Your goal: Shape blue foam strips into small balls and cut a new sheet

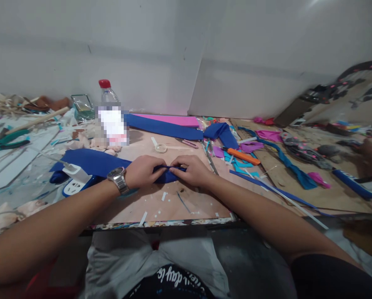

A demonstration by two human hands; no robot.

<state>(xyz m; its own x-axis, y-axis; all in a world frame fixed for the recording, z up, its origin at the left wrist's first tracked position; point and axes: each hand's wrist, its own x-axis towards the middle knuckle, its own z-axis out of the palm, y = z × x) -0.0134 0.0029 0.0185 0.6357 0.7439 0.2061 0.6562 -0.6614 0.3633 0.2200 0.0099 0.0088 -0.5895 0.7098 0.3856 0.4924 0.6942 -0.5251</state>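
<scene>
Blue cloth (89, 160) sits gripped in a fold between thumbs and fingers of both the left hand (144, 171) and the right hand (192, 171), whose tips nearly meet, and its loose length stretches left of them past a white plug (77, 172). Just beyond the fingers lies a ring (161, 151); an orange cutter (243, 156) rests to their right, and a bottle (110, 95) stands farther off, beyond them to the left.

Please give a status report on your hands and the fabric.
Left hand, right hand: both pinching blue fabric. Stretch between them looks folded. White charger overlapping its left part in view.
</scene>
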